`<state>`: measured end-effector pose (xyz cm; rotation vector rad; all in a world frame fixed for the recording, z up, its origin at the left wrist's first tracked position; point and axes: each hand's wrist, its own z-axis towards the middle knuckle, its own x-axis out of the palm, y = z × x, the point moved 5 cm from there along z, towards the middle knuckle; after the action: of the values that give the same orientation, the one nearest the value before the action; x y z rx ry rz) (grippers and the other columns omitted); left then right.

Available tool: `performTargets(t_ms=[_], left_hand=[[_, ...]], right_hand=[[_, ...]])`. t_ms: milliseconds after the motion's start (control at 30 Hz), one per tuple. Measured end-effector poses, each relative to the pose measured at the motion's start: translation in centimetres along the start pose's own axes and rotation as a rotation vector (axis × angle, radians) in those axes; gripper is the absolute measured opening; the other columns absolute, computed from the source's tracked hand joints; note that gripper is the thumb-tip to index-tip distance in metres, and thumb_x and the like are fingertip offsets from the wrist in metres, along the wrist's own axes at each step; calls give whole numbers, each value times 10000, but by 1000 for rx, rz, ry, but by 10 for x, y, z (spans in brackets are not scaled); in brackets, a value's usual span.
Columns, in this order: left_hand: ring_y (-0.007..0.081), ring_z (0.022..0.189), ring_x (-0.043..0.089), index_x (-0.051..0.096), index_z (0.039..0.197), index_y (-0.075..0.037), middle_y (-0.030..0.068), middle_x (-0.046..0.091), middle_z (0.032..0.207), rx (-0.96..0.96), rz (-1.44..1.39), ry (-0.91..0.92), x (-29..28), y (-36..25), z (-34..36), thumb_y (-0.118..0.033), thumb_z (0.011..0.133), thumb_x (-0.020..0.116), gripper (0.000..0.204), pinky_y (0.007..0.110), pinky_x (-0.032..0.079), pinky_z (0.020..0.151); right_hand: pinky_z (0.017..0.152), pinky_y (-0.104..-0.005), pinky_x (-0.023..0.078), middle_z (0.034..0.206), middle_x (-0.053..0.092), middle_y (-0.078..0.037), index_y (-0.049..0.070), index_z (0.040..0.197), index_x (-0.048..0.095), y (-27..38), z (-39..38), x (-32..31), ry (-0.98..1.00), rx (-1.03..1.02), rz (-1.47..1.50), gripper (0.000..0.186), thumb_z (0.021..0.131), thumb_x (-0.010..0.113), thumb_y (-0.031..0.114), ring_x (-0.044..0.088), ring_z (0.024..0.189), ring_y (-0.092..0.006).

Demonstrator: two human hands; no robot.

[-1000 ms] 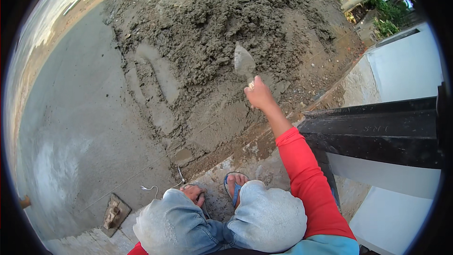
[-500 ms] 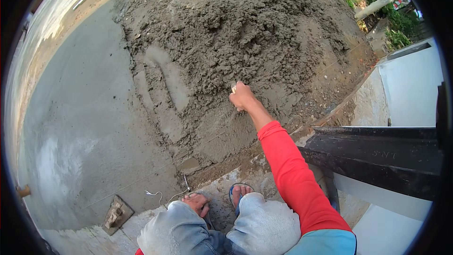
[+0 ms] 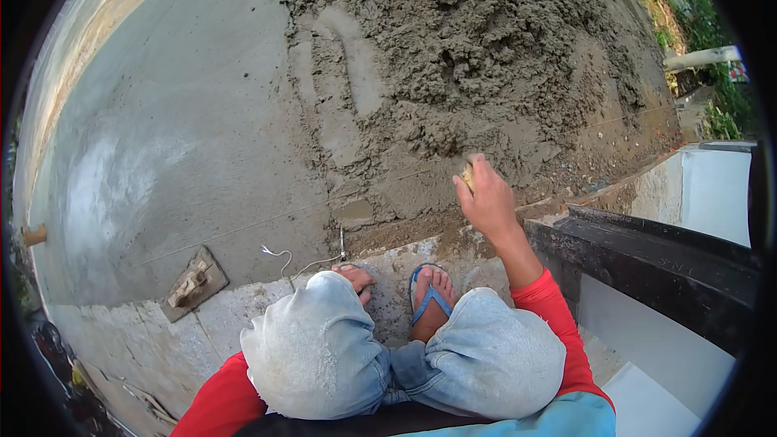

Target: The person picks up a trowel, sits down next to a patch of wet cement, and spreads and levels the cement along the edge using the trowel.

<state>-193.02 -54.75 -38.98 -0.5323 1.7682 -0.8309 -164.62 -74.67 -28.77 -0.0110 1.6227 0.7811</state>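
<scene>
My right hand (image 3: 490, 194) is closed round the pale wooden handle (image 3: 467, 177) of what looks like a trowel. Its blade is mostly hidden and blurred against the wet mortar. Just beyond my fingers lies rough, lumpy grey mortar (image 3: 486, 40), low at this near edge. My left hand is out of sight; only its red sleeve (image 3: 218, 400) shows at the lower left, beside my knee. A mortar-caked hand float (image 3: 194, 285) rests at the near edge of the smoothed grey surface (image 3: 186, 113).
A thin string line (image 3: 275, 215) runs across the mortar, with a white cord (image 3: 312, 262) near my left foot. My feet stand on a concrete ledge (image 3: 388, 307). To the right, a black steel beam (image 3: 655, 263) juts past white panels (image 3: 716, 186). A pale pipe (image 3: 702, 58) lies at the far right.
My right hand has drawn back toward my body with the handle still in it. The view has shifted, bringing my knees and left sleeve further into the picture.
</scene>
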Motion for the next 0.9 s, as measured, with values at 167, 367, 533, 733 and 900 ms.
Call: performTargets(t_ms=[167, 367, 533, 733, 900], left_hand=[[350, 990, 644, 662, 1133, -153, 96, 671, 1003, 7, 12, -25, 2, -5, 1, -236, 842, 701, 305, 501, 514, 858], [358, 946, 652, 660, 1137, -163, 101, 676, 1016, -104, 21, 65, 4, -5, 5, -260, 837, 704, 318, 489, 533, 831], [332, 920, 657, 684, 1089, -164, 93, 687, 985, -18, -41, -79, -2, 4, 0, -234, 817, 716, 282, 465, 525, 810], [318, 919, 659, 705, 1074, -165, 79, 696, 975, -17, -14, -155, 13, 14, -7, -202, 787, 713, 290, 455, 512, 813], [310, 939, 656, 707, 1072, -139, 83, 697, 972, 13, -13, -58, 15, 3, 3, -187, 768, 700, 308, 451, 495, 810]], right_hand=[[731, -559, 534, 1078, 675, -255, 17, 1214, 513, 16, -33, 35, 156, 57, 38, 386, 972, 614, 301, 672, 858, -486], [751, -601, 544, 950, 695, -311, -41, 1155, 515, 63, -32, 58, 403, 106, -5, 381, 1001, 565, 304, 689, 866, -502], [801, -614, 545, 966, 694, -350, -45, 1133, 520, -27, -53, 52, 463, 303, -235, 376, 1015, 534, 311, 698, 899, -513], [459, -416, 525, 695, 603, -145, -25, 1008, 530, -120, -63, 3, 354, 835, 462, 471, 1054, 495, 443, 645, 534, -271], [492, -456, 539, 693, 650, -256, -121, 944, 552, 0, -65, 119, 601, 420, 406, 563, 1053, 495, 428, 686, 561, -347]])
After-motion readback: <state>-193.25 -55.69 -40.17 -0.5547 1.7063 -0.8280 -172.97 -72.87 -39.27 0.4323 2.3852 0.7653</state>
